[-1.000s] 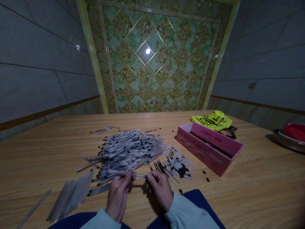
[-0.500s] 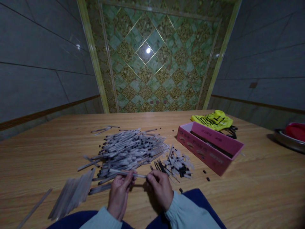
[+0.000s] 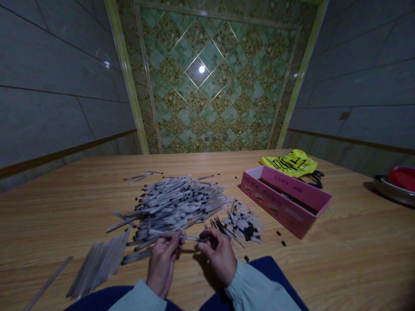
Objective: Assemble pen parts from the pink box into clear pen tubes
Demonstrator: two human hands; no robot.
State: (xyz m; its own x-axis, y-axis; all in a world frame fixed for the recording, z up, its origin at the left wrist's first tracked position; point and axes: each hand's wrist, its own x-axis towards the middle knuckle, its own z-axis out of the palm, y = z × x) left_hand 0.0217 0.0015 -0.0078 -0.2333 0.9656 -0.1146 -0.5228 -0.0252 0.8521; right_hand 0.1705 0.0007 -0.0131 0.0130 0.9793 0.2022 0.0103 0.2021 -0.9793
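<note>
My left hand (image 3: 164,259) is closed around a slim pen (image 3: 188,237) with a clear barrel and a whitish cap at its left end. At its dark right end, the curled fingers of my right hand (image 3: 218,252) surround the tip, thumb below and index finger above. Whether a small part sits between those fingertips is hidden. Just beyond both hands lies a big pile of similar capped pens (image 3: 181,198). Black pointed tips (image 3: 218,223) and a heap of small whitish caps and black plugs (image 3: 244,222) lie close to my right hand.
To the right stands an open pink box (image 3: 279,203), with a yellow bag (image 3: 290,163) behind it. A row of clear tubes (image 3: 99,263) lies at the left, beside a single tube (image 3: 48,283). A metal basin (image 3: 394,193) with something red sits far right.
My right hand's fingertips have parted slightly and shifted at the pen's right end. My left hand and the pen stay nearly in place.
</note>
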